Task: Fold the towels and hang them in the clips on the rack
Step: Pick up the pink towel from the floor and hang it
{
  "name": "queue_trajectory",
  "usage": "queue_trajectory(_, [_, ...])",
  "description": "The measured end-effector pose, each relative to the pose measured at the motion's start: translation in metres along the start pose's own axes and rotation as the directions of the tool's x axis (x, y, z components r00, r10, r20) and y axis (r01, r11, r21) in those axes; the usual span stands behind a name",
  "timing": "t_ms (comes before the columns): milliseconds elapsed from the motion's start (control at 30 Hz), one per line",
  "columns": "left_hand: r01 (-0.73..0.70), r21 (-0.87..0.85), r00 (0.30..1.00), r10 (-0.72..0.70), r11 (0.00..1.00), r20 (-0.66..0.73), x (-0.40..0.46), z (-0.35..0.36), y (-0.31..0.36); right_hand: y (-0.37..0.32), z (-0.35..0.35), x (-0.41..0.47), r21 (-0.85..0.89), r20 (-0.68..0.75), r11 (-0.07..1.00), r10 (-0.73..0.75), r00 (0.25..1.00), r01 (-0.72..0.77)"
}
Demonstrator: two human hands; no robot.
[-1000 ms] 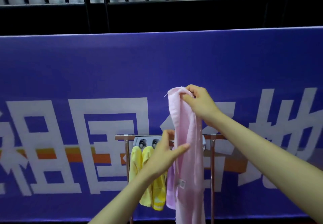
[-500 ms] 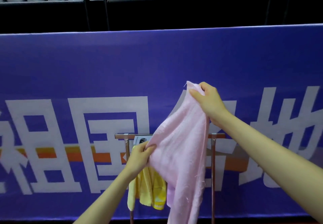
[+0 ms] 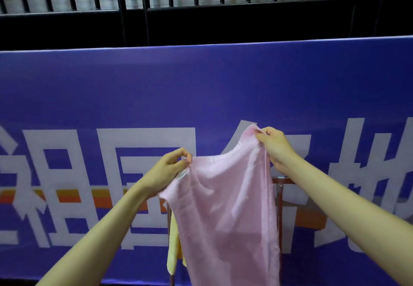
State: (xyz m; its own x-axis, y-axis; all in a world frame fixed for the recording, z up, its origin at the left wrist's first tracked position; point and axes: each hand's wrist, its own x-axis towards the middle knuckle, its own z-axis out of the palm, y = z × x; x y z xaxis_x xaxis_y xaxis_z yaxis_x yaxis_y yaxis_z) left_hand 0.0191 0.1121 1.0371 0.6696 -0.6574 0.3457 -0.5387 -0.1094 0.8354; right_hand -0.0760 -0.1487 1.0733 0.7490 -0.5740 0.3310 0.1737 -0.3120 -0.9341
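Observation:
A pale pink towel (image 3: 225,214) hangs spread in front of me, held up by its top edge. My left hand (image 3: 169,169) pinches the left top corner, lower down. My right hand (image 3: 274,147) pinches the right top corner, higher up. Behind the towel stands a copper-coloured rack (image 3: 279,187); only its right post and a bit of the top bar show. A yellow towel (image 3: 173,252) hangs on the rack's left side, mostly covered by the pink one. The clips are hidden.
A long purple banner (image 3: 201,89) with large white characters and an orange stripe runs behind the rack. Above it is a black metal railing (image 3: 143,6).
My left hand has slid up and to the left along the pink towel's edge, away from my right hand. The towel has gone from a bunched strip to a spread sheet covering the rack.

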Motion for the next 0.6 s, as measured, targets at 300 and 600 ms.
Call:
queue_trajectory(300, [-0.071,0.213,0.938,-0.008,0.974,0.348,-0.006,-0.001,0.018,0.000,0.007,0.005,0.073,0.013,0.997,-0.002,1.000,0.001])
queue_trajectory(600, [-0.306,0.678,0.875,0.478,0.668,-0.075,0.003,-0.004,0.014,0.001,0.015,0.006,0.065,0.076,0.998,-0.007,0.997,0.002])
